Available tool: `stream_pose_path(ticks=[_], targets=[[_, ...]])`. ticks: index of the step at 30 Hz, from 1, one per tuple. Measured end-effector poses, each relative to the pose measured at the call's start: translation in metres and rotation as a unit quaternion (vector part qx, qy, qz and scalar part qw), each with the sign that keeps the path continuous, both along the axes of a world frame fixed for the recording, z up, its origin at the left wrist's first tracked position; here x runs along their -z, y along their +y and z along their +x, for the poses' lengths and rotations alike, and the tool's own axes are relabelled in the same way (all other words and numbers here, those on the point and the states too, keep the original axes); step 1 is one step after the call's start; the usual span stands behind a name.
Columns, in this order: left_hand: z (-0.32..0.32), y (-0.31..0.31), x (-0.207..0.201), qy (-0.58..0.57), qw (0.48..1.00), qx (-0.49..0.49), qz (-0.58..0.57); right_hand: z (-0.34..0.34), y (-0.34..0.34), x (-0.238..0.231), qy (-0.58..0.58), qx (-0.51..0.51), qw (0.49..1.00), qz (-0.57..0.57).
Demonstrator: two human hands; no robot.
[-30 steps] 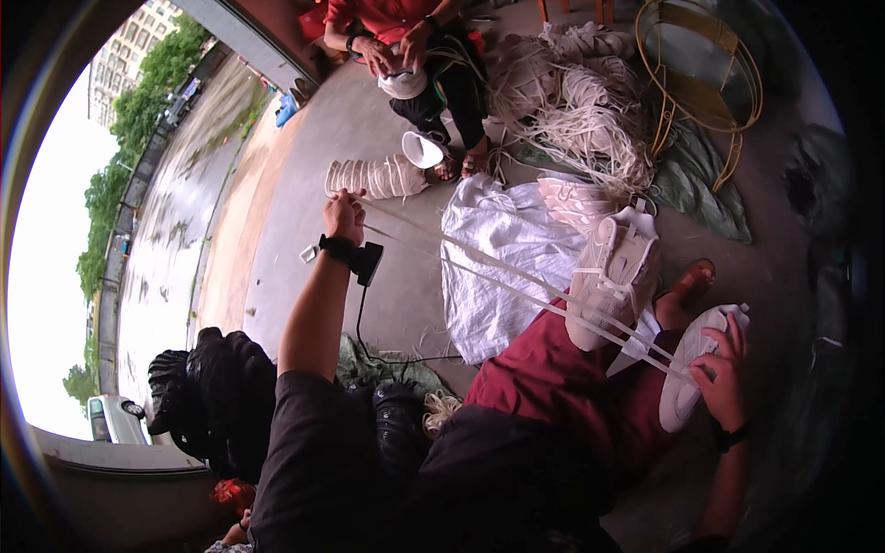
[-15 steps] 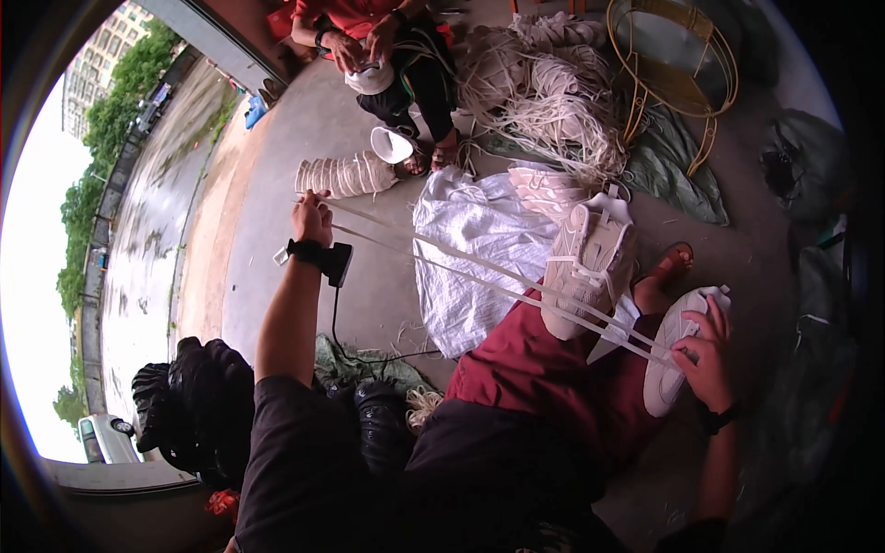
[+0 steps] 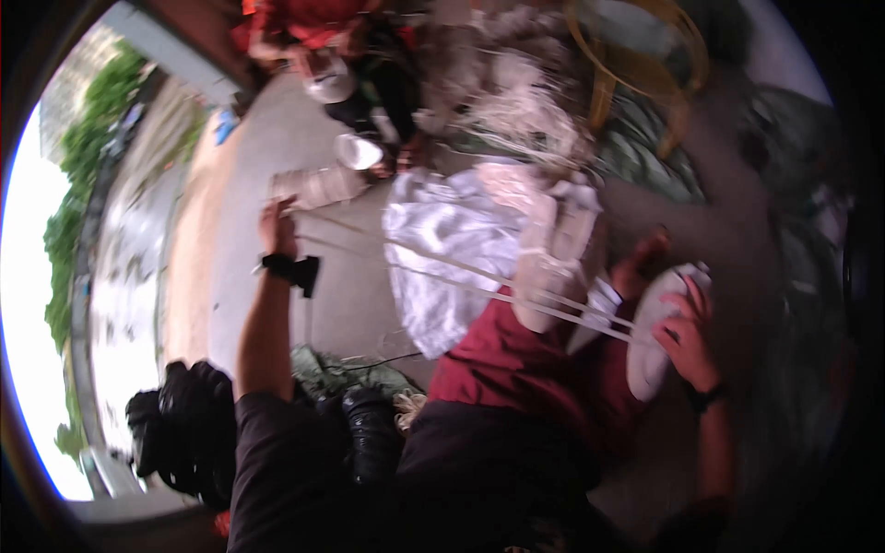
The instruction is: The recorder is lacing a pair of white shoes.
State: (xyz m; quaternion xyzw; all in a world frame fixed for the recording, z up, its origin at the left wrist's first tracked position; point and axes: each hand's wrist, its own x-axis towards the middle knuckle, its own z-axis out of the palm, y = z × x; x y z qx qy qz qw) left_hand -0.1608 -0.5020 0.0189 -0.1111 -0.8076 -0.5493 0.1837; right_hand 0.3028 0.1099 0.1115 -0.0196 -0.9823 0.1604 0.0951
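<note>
Two pale shoelace strands (image 3: 466, 269) run taut across my lap. My left hand (image 3: 278, 227), out at the far left, is closed on their ends. At the right, a pale sneaker (image 3: 653, 343) stands tilted on end, and my right hand (image 3: 686, 334) grips its side where the strands reach it. Motion smears the fingers, so the exact grip on the lace is unclear. A second pale sneaker (image 3: 556, 253) lies by my knee, partly behind the strands. More pale shoe parts (image 3: 510, 184) rest on the white cloth (image 3: 452, 230).
A co-worker in a red top (image 3: 313, 18) sits opposite with a white item (image 3: 330, 81) in hand. Near them lie a stacked pale roll (image 3: 318, 189) and a white cup-like piece (image 3: 358, 150). Lace heap (image 3: 525, 106), yellow chair frame (image 3: 604, 83) and black bags (image 3: 189, 429) surround me.
The whole view has shifted and blurred, with things sitting further left and mostly higher. Both hands still hold the lace stretched and the sneaker at the right.
</note>
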Motion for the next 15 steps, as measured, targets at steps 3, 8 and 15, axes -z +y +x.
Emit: stream_pose_path(ticks=[3,8,15], targets=[[-0.002,-0.055,-0.001,0.057,0.993,-0.044,-0.096,-0.042,0.019,0.043,0.028,-0.043,0.999,-0.005],[0.016,-0.049,-0.008,-0.190,0.950,-0.124,0.214,-0.046,0.063,0.064,0.035,-0.087,0.994,-0.054],[0.000,0.104,0.066,-0.273,0.906,-0.072,0.315,0.036,0.135,0.066,0.004,0.014,1.000,-0.006]])
